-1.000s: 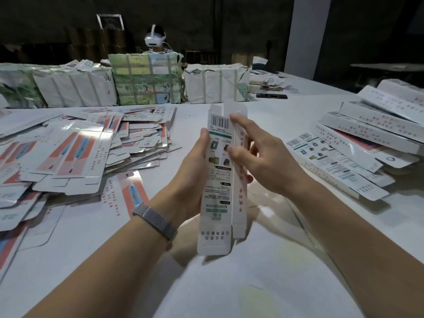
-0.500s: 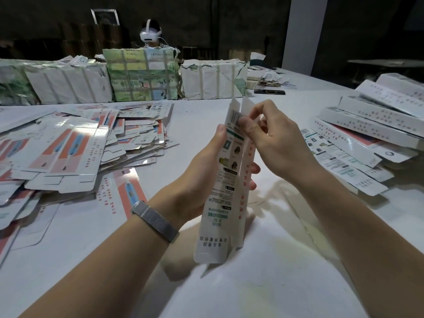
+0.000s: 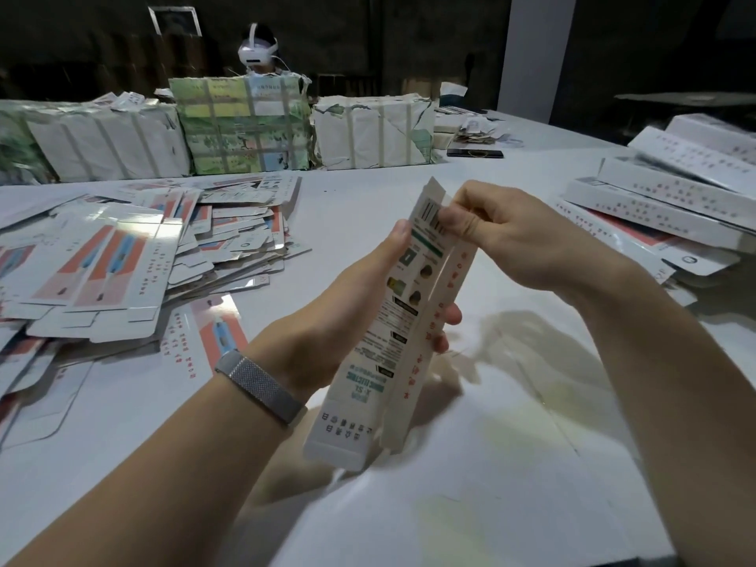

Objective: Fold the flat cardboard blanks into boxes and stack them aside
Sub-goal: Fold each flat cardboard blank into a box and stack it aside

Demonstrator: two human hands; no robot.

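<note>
A long narrow white box (image 3: 392,333) with a barcode and green print hangs tilted above the table, its top leaning right. My left hand (image 3: 347,304) grips its middle from the left, fingertips showing past the right edge. At the top end my right hand (image 3: 495,231) pinches the flap beside the barcode. A heap of flat blanks (image 3: 122,259) with red and blue print covers the table's left side. Folded white boxes (image 3: 671,198) lie stacked at the right.
Wrapped paper bundles (image 3: 241,124) line the far edge of the white table (image 3: 491,464). A person wearing a white headset (image 3: 257,53) sits behind them. A dark phone (image 3: 474,153) lies near the far right. A metal watch band is on my left wrist.
The box has tilted further to the right and its top has moved toward my right hand. My right hand went from touching the box's side to pinching the top flap.
</note>
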